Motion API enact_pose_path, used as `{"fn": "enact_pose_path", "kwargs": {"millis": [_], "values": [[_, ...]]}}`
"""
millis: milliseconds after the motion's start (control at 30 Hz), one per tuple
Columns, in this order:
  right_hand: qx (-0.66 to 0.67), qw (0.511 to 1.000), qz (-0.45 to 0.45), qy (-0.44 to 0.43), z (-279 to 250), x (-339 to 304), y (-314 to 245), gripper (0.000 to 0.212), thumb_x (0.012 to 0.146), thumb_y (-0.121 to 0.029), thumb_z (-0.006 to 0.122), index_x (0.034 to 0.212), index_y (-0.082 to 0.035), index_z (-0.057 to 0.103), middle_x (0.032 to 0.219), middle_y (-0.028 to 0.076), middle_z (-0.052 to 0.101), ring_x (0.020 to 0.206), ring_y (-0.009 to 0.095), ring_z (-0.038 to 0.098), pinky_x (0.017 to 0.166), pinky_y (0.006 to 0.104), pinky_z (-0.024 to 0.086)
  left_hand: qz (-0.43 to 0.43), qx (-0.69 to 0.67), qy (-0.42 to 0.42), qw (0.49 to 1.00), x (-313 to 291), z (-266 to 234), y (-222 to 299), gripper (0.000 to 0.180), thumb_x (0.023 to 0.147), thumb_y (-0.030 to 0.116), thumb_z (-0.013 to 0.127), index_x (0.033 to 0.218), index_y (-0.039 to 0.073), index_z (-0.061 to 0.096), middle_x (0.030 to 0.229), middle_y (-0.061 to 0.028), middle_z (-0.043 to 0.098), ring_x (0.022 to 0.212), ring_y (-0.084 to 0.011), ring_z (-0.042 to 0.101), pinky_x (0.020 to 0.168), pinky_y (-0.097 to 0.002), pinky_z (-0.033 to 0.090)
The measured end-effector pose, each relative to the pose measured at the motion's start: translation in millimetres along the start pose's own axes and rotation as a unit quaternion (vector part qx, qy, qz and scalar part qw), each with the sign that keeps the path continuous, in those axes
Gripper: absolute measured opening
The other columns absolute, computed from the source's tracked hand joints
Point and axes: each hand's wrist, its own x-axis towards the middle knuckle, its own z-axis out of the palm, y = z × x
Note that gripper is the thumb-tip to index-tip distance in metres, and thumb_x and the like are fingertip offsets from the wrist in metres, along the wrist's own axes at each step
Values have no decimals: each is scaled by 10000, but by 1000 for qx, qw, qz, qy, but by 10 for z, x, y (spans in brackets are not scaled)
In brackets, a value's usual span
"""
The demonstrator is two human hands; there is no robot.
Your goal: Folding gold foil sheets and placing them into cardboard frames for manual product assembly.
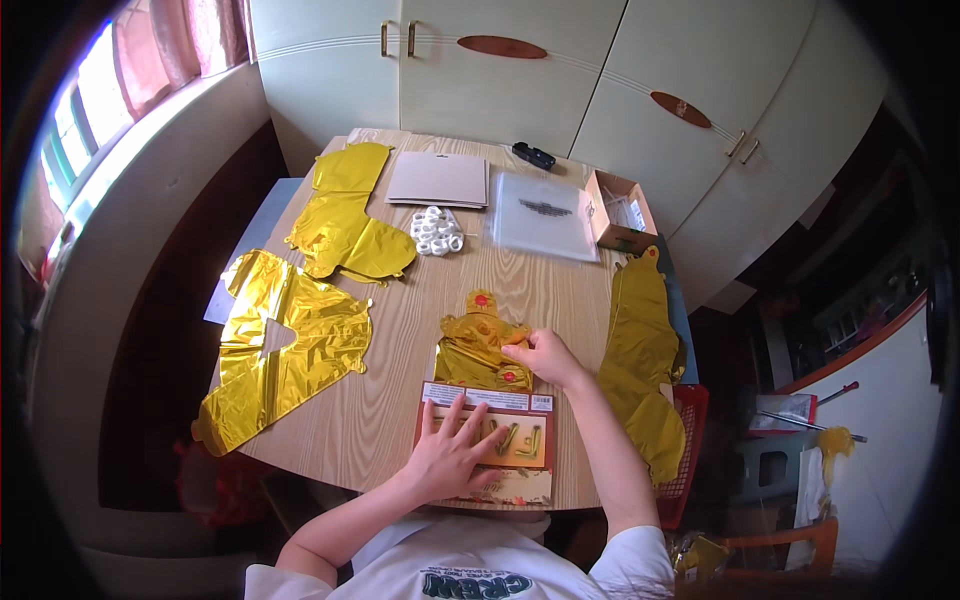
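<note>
My left hand (452, 452) lies spread on a printed cardboard sleeve (535, 440) at the near edge of the table. A folded gold foil balloon (480, 345) with small red dots on its tabs reaches out beyond the far end of the sleeve. At its right edge, the fingers of my right hand (548, 358) are closed on the foil. How much of the balloon lies under the sleeve is hidden.
Flat gold foil balloons (345, 215) (300, 345) lie on the left and another foil balloon (640, 350) on the right. Farther back are cardboard sheets (437, 178), white ribbon rolls (436, 232), clear plastic bags (530, 225), an open box (628, 215) and a black object (533, 155).
</note>
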Motion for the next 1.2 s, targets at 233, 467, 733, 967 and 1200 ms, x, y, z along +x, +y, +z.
{"fn": "enact_pose_path", "kwargs": {"millis": [233,467,733,967,1200], "values": [[59,992,-101,35,120,-481,72,177,931,-116,655,1065,-2,682,992,96,729,890,150,679,796,301,542,4,6,0,1000,-7,-6,-2,673,896,647,484,1456,275,456,1529,-184,361,1421,-467,259,1037,-773,185],[-204,915,-336,95,268,-905,-23,258,749,20,670,980,-93,684,1046,81,727,983,265,700,853,374,569,-33,-25,-136,990,40,-132,29,671,894,634,490,1451,262,453,1511,-139,399,1414,-409,306,1039,-779,163],[-262,874,-402,81,419,-1126,106,366,641,89,638,965,-66,709,1014,95,732,975,249,707,864,382,574,5,-116,-15,993,-13,78,-72,569,892,505,525,1406,269,470,1464,-44,467,1434,-309,300,1109,-696,47],[-262,872,-403,89,452,-1138,146,346,675,67,643,988,-68,701,1024,99,728,968,263,708,849,384,579,14,-132,-30,991,-7,48,-87,551,894,544,505,1380,285,502,1468,-34,464,1414,-280,333,1099,-705,53],[-126,927,-249,249,121,-700,10,357,927,-201,659,1242,-72,551,1124,119,684,1016,277,670,854,366,548,2,13,-10,1000,3,-4,2,677,895,652,479,1459,279,451,1530,-179,358,1431,-466,237,1048,-766,174]]}}
